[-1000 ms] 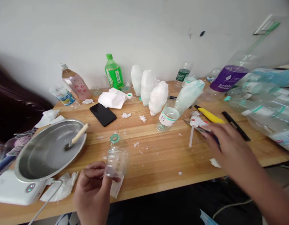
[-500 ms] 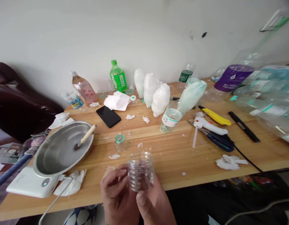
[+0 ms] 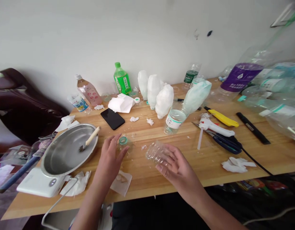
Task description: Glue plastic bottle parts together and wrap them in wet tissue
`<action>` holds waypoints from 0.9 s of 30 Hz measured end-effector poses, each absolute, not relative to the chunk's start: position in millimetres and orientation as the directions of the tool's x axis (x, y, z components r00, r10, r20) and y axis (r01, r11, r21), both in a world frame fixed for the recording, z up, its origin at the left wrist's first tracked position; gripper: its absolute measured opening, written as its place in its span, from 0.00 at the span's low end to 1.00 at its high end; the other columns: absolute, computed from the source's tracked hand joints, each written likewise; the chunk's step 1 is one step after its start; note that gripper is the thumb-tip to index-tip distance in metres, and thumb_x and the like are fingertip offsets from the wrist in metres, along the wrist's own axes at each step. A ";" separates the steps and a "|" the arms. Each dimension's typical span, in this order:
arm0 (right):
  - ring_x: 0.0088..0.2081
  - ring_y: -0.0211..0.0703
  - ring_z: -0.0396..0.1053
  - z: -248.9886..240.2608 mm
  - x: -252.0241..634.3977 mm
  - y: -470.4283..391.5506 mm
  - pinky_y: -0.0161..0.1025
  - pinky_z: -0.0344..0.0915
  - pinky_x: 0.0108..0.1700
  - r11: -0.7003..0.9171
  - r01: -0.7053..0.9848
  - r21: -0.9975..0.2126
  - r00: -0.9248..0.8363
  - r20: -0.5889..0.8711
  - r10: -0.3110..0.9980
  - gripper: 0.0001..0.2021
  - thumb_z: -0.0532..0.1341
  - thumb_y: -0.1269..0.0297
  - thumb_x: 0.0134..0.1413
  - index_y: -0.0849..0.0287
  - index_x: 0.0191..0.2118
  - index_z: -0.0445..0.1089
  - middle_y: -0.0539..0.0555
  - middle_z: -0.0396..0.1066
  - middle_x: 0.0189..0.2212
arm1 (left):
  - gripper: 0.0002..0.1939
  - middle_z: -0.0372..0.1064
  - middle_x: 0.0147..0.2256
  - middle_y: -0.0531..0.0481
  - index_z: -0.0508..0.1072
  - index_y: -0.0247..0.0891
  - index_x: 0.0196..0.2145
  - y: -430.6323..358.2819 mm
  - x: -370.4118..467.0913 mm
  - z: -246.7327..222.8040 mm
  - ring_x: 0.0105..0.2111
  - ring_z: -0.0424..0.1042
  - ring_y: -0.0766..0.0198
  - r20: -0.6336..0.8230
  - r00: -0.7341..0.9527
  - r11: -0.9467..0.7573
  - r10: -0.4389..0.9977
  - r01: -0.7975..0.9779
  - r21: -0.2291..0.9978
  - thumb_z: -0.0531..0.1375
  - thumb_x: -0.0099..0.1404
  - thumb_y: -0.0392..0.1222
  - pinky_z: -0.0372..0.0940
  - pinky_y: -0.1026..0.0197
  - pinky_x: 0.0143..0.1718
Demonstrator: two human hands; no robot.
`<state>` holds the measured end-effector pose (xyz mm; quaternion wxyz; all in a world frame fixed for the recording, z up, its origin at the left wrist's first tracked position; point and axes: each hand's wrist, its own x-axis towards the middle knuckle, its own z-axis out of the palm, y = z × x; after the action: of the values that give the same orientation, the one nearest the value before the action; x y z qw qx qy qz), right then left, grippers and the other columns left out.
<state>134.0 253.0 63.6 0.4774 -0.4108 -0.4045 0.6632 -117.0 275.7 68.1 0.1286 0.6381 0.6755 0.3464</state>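
Note:
A clear, ribbed plastic bottle piece (image 3: 157,153) lies tilted in my right hand (image 3: 177,166), whose fingers are round its right end. My left hand (image 3: 112,151) has its thumb and fingers spread beside a small clear bottle top with a green rim (image 3: 123,140); whether it touches that piece is unclear. Below it, a whitish square sheet (image 3: 122,182) lies near the table edge. White-wrapped bottle shapes (image 3: 154,92) stand behind, and a cut bottle with a white label (image 3: 174,122) stands at the middle of the table (image 3: 147,174).
A metal bowl (image 3: 45,159) with a brush (image 3: 92,136) sits on a white device (image 3: 39,182) at left. A phone (image 3: 112,118) lies behind. Scissors (image 3: 227,143), a glue gun (image 3: 218,127), a yellow cutter (image 3: 221,117) and piled bottles (image 3: 281,110) are at right.
My hands have moved apart. My left hand has let go of the ribbed piece and reached forward to the green-rimmed top; my right hand has carried the ribbed piece right and tilted it.

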 end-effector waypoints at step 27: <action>0.38 0.38 0.67 59.7 128.8 297.2 0.38 0.70 0.38 0.423 0.131 -0.897 -0.211 0.391 0.896 0.27 0.63 0.67 0.61 0.40 0.62 0.60 0.54 0.62 0.55 | 0.20 0.79 0.46 0.46 0.79 0.43 0.47 280.7 -91.3 55.5 0.44 0.79 0.60 0.004 -0.196 -0.024 0.981 -0.101 0.995 0.72 0.57 0.44 0.73 0.62 0.44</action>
<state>128.8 297.2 59.7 0.5012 -0.3784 -0.6783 0.3814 -91.3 280.7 55.5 0.4701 0.4257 0.5167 0.5752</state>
